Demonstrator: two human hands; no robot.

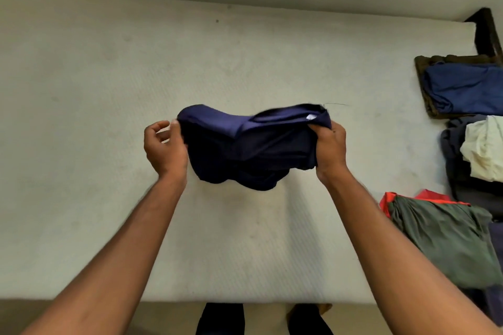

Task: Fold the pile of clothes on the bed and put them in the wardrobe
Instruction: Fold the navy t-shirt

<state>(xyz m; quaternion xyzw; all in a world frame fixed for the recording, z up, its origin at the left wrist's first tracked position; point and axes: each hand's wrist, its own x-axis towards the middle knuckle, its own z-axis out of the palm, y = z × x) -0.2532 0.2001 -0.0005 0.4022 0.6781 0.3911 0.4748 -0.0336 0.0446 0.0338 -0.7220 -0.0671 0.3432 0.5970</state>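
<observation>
We are looking down on a pale, bare mattress [109, 90] that is filling most of the view, and we are holding a dark navy garment [253, 147] just above it between our two hands. Its long axis is running straight across us, from the left fingertips to the right ones, with the bundled cloth sagging below the fingers toward the mattress. Our left hand [164, 149] is gripping the left end, the thumb pinching the edge while the other fingers are curling loosely outside it. Our right hand [330, 148] is clenching the right end, its fingers buried in the folds. Both arms are reaching forward almost straight with the wrists level, neither hand nearer than the other. Beyond the right fingers, well apart, the pile of clothes [468, 160] is waiting, a green garment [446, 239] lying nearest. We are judging that the next fold is bringing one end across to the other. The wardrobe is not showing.
</observation>
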